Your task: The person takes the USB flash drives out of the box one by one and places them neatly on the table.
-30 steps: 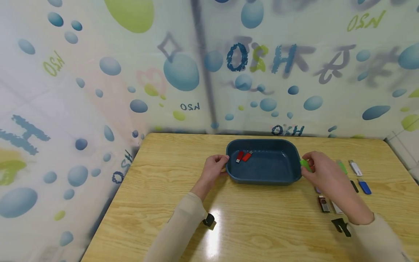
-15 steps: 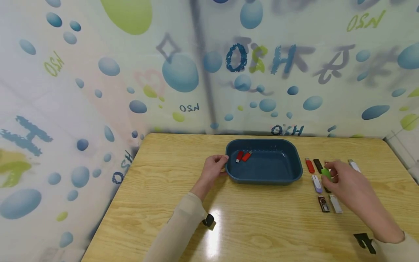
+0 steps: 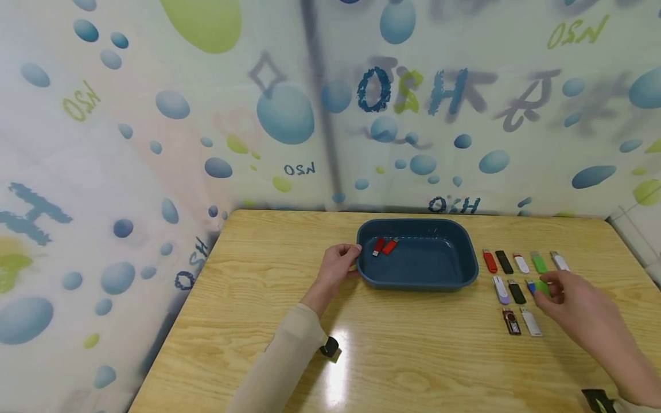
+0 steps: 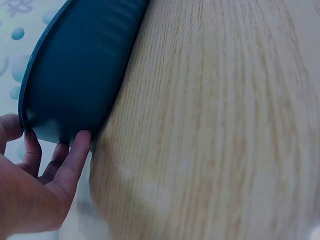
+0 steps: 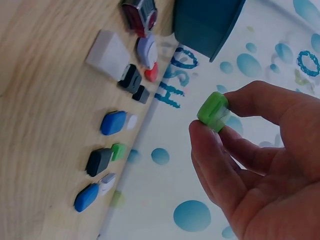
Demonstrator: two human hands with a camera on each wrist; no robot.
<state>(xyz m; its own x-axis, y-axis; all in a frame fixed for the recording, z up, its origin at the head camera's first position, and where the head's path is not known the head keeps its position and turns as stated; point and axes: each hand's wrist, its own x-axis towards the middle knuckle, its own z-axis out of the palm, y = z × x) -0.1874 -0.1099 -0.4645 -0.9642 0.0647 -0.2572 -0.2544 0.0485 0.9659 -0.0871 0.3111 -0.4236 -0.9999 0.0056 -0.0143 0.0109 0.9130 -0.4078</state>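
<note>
At the left end of a dark blue plastic bin (image 3: 418, 287), my left hand (image 3: 338, 264) grips the rim and wall. From the left wrist view, the fingertips (image 4: 80, 140) press the outer wall while another digit reaches the rim. Two red USB sticks (image 3: 390, 246) lie inside the bin at its left. My right hand (image 3: 580, 298) pinches a green USB stick (image 5: 214, 110) between thumb and fingers, raised above the table. Beneath and beside it, several USB sticks lie in rows, including a blue one (image 3: 530, 285), a black one (image 3: 516, 291) and another green one (image 3: 539, 262).
Right of the bin lie further sticks: a red one (image 3: 489, 261), a white-and-purple one (image 3: 500, 289), a dark red swivel one (image 3: 511, 322) and a light grey one (image 3: 530, 322). A patterned curtain (image 3: 289, 160) hangs behind the wooden table (image 3: 413, 355).
My right hand has moved right and slightly down, from the bin's right edge to over the rows of sticks, still pinching the green USB stick. My left hand and the bin stay put.
</note>
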